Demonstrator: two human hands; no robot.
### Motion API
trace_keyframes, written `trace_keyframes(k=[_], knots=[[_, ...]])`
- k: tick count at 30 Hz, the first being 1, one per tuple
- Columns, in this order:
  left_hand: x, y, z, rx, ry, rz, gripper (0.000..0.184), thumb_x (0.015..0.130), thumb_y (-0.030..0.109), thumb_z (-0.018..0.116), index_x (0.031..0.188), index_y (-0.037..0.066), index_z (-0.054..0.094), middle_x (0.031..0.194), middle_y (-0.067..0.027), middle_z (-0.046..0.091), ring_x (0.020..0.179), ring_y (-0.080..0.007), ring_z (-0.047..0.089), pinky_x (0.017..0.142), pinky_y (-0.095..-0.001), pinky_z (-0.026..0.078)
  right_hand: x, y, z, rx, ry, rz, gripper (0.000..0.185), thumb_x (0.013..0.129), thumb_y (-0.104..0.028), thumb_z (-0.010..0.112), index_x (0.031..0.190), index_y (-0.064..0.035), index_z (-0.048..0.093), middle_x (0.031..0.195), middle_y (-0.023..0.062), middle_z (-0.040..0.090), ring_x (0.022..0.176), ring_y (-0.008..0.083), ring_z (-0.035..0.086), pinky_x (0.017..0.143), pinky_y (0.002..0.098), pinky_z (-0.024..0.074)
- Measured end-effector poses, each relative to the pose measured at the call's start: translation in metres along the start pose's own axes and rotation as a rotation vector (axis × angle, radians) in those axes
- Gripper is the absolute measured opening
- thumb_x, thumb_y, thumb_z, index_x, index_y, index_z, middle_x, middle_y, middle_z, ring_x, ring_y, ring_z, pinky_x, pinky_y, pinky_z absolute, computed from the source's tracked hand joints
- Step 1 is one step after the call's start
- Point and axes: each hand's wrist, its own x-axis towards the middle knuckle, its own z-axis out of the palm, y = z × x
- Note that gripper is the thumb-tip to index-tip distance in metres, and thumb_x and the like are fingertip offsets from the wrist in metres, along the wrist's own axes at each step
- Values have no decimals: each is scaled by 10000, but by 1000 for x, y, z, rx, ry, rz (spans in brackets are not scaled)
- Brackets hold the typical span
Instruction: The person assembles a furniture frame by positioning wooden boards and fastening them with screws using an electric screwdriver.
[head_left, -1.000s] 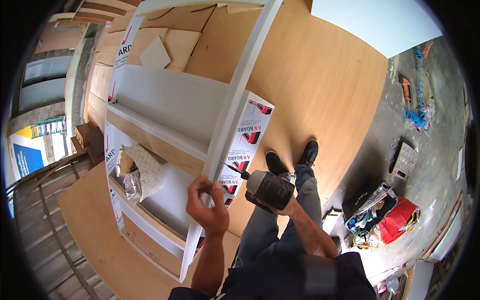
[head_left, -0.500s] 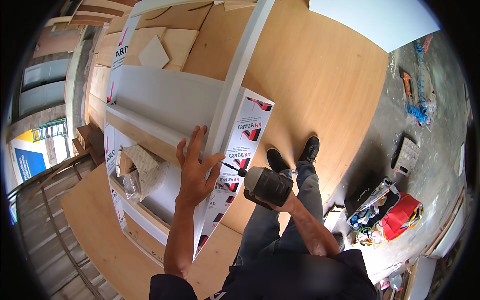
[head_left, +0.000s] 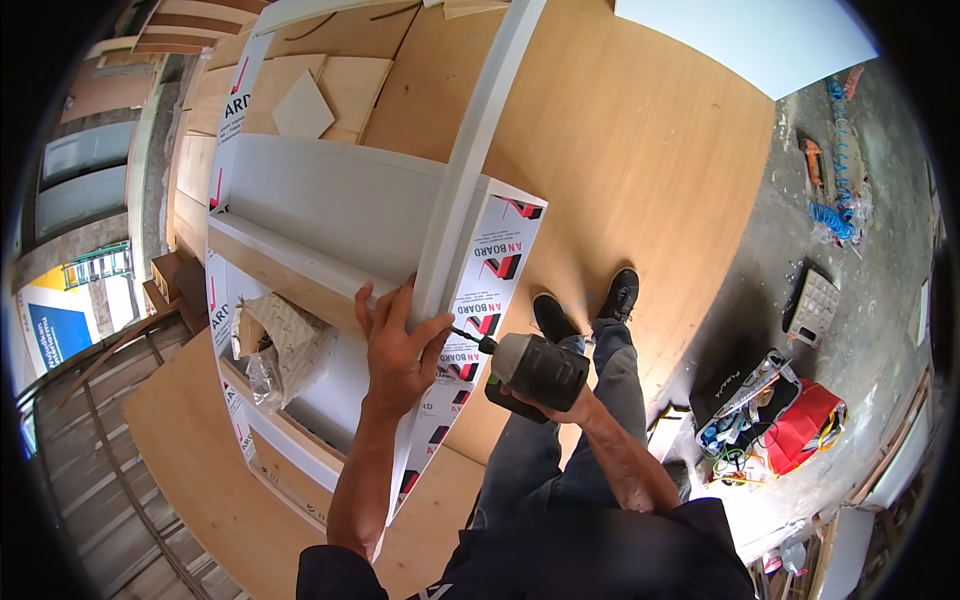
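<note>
My right hand (head_left: 578,408) is closed around a cordless drill (head_left: 540,372), which points left. The long dark bit (head_left: 468,337) reaches toward the outer face of a white long strip (head_left: 470,160) on a cabinet frame. Whether its tip touches the strip I cannot tell. My left hand (head_left: 398,355) grips the corner where this strip meets a white crosspiece (head_left: 290,245). Its thumb and index finger lie close to the bit's tip, and the other fingers bend over the joint. A crumpled paper wrapping with clear plastic (head_left: 285,340) lies inside the frame below the crosspiece.
The frame rests on a large plywood surface (head_left: 620,150), where my shoes (head_left: 620,293) also stand. A white panel (head_left: 750,35) lies at the upper right. On the grey floor are a blue coiled hose (head_left: 838,220), an open tool case (head_left: 745,400) and a red bag (head_left: 803,428).
My left hand's spread fingers have curled in over the joint, and the hand has moved slightly right. The drill stays almost in place, its bit still at the strip.
</note>
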Motion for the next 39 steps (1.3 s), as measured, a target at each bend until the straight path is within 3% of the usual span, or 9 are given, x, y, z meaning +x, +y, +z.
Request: trace_keyframes(k=[4,23,25,26,33,35,36,38,39], knots=[[-2,-2,3,-3,33,29,198,762,71,698,948,131,728,1308,-237,550,1103,-306,536,1120,-545,166,2,-1,-2,173,-62,27,355,799,10,724,1140,-10,627,977,102,701,854,191,700,758,329,546],[-1,-4,3,9,3,56,275,719,22,699,971,121,749,1288,-264,548,1060,-309,533,1099,-565,189,4,-1,-1,270,-37,79,334,808,32,694,1131,-5,619,927,83,699,837,174,690,754,320,543],[-2,-5,3,5,3,51,279,722,17,694,974,121,749,1290,-265,545,1062,-313,532,1098,-568,189,9,-5,-3,-38,-14,-113,315,807,23,695,1114,-14,634,924,86,702,836,181,690,751,324,543],[-2,-5,3,4,2,52,282,724,12,688,977,120,749,1292,-267,543,1064,-316,531,1097,-570,189,9,-5,-3,-39,-14,-113,315,807,23,695,1114,-14,634,924,86,702,836,181,690,751,324,543],[-2,-4,1,0,-3,49,309,744,-8,674,1019,114,742,1276,-250,548,1070,-342,520,1110,-544,182,3,8,1,216,-35,46,318,808,25,691,1118,-12,634,937,91,698,838,184,686,759,323,541],[-1,-4,-4,2,-77,51,424,876,149,610,1282,31,593,1310,-267,527,1134,-368,494,1111,-551,175,3,11,2,211,-46,57,326,809,27,688,1127,-9,627,937,91,696,841,182,685,761,324,541],[-1,-4,-3,2,-77,51,424,876,149,610,1282,31,593,1310,-267,527,1134,-368,494,1111,-551,175,3,12,2,254,-52,54,336,813,30,683,1140,-8,618,940,91,692,843,180,682,763,326,540],[-3,-7,1,-257,87,54,645,968,313,462,1415,-132,324,1301,-300,520,1125,-369,508,1119,-556,150,3,16,3,300,-59,57,345,817,33,678,1153,-6,609,942,92,688,846,178,679,765,327,539],[-5,-9,4,-257,87,54,645,968,313,462,1415,-132,324,1301,-300,520,1125,-369,508,1119,-556,150,4,16,2,300,-72,58,350,821,33,673,1161,-6,602,943,91,686,846,177,675,767,330,538]])
